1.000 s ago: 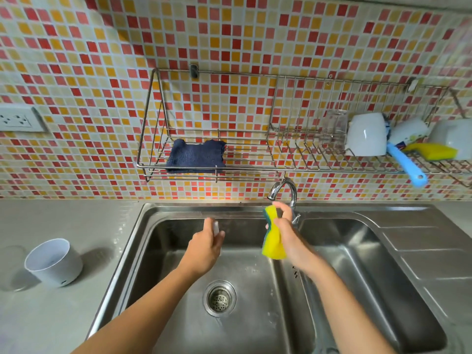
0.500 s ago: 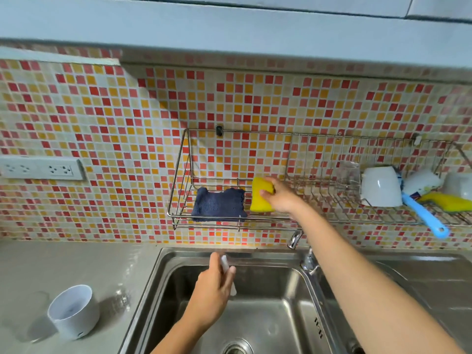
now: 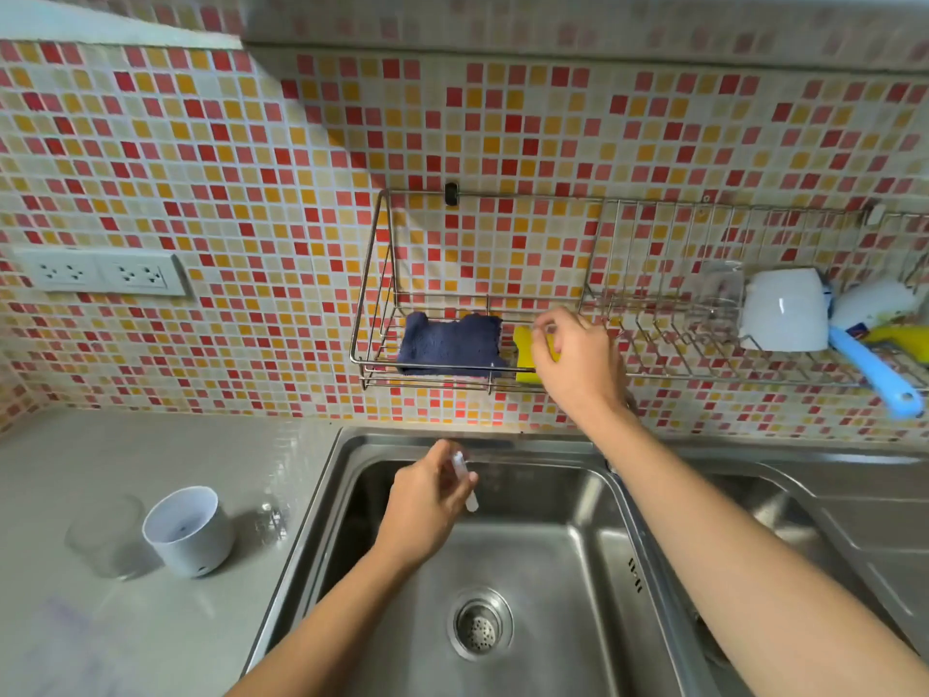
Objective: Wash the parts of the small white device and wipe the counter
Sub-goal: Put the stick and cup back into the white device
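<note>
My left hand [image 3: 427, 510] is over the sink basin [image 3: 528, 560], shut on a small white stick-shaped part [image 3: 465, 482] of the device. The device's white cup-shaped body [image 3: 186, 530] stands open-topped on the grey counter [image 3: 151, 636] at the left, with a clear round cover [image 3: 103, 538] beside it. My right hand [image 3: 578, 359] is up at the wire wall rack [image 3: 372, 294]. Its fingers are loose and apart over the yellow sponge [image 3: 525, 362], which rests in the rack next to a dark blue cloth [image 3: 450, 344].
On the rack's right side lie a white cup [image 3: 784, 309], a blue-handled brush [image 3: 874, 374] and a second yellow item [image 3: 900, 337]. The drain [image 3: 480, 628] is in the basin's middle. A second basin [image 3: 769, 520] lies right. Wall sockets [image 3: 100, 274] are at left.
My right hand carried the yellow sponge from the tap up to the rack, set it beside the blue cloth and loosened its grip. The left hand kept the white part over the sink.
</note>
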Motion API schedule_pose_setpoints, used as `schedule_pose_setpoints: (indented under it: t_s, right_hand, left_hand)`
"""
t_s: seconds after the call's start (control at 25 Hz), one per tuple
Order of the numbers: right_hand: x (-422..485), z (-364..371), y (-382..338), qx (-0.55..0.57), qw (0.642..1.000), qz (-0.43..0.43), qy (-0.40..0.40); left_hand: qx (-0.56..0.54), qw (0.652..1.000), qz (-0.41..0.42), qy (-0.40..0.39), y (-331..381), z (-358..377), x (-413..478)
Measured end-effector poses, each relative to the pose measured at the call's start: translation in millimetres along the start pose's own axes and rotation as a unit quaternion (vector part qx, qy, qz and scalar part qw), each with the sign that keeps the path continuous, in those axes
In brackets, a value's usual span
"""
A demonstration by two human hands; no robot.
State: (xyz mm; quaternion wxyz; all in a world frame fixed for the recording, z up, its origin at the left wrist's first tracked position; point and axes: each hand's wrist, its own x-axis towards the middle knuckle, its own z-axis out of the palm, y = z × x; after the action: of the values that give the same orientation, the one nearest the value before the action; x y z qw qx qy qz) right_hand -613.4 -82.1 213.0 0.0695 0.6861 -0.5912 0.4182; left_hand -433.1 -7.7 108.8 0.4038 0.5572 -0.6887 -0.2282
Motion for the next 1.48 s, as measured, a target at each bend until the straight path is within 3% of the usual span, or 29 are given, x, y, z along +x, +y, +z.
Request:
schedule_pose_setpoints:
  t_s: [0.08,0.16,0.28,0.4,0.6,0.8,0.92,1.0,1.16,1.48]
  right_hand:
    - [-41.0,-5.8,-3.4,0.012,0.999,-0.020,0.025]
    - [-88.2,4.9,5.1,0.025,0.999,0.028,-0.001]
    - [-161.3,47.0,31.4,0.019,0.982,0.119,-0.146]
    - [-211.0,92.8,46.0,-0.024,0.938,0.140,-0.317]
    - [-214.1,140.5,-0.5,-0.010,0.901,0.134,-0.414]
    - [-206.4,194.2,-92.8,0.087,0.906,0.132,-0.393]
    - [-211.2,234.1,-158.5,0.154,0.889,0.128,-0.411]
    - [-214.9,261.3,-193.6,0.178,0.881,0.131,-0.418]
    - [-222.4,296.0,-237.2,0.220,0.865,0.184,-0.412]
    - [-223.5,318.9,-262.5,0.281,0.870,0.220,-0.341]
  left_hand:
    - [0.017,1.000,-0.012,0.007,-7.4,5.5,-1.0]
    - [0.040,0.999,-0.037,-0.003,-19.8,11.8,-4.9]
    - [0.076,0.992,-0.071,-0.067,-45.3,21.8,-15.4]
    - [0.068,0.987,-0.097,-0.113,-62.5,19.1,-27.6]
    - [0.036,0.987,-0.128,-0.086,-78.6,-36.1,-25.6]
    - [0.022,0.989,-0.135,-0.047,-107.2,-139.5,-6.3]
    - [0.076,0.987,-0.138,-0.020,-155.4,-210.9,6.4]
    - [0.115,0.983,-0.138,-0.048,-193.3,-245.8,13.1]
    - [0.169,0.970,-0.100,-0.146,-245.5,-266.0,13.9]
    - [0.183,0.961,-0.013,-0.204,-273.9,-258.8,17.8]
